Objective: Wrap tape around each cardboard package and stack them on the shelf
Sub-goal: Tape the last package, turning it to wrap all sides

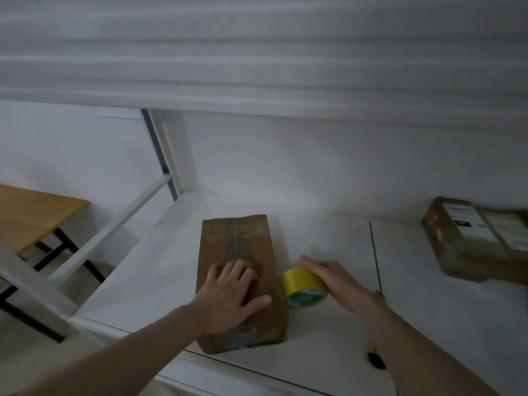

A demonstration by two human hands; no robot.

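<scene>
No text can be read: the white labels [468, 224] on the far-right cardboard package [468, 241] and the green-and-white print inside the core of the yellow tape roll [304, 287] are too blurred to make out.

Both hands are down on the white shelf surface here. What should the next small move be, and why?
Probably lift the yellow tape roll and find its free end. The right hand rests over the roll beside the cardboard package, while the left hand presses flat on the package, steadying it. No yellow tape shows on the package yet.
</scene>
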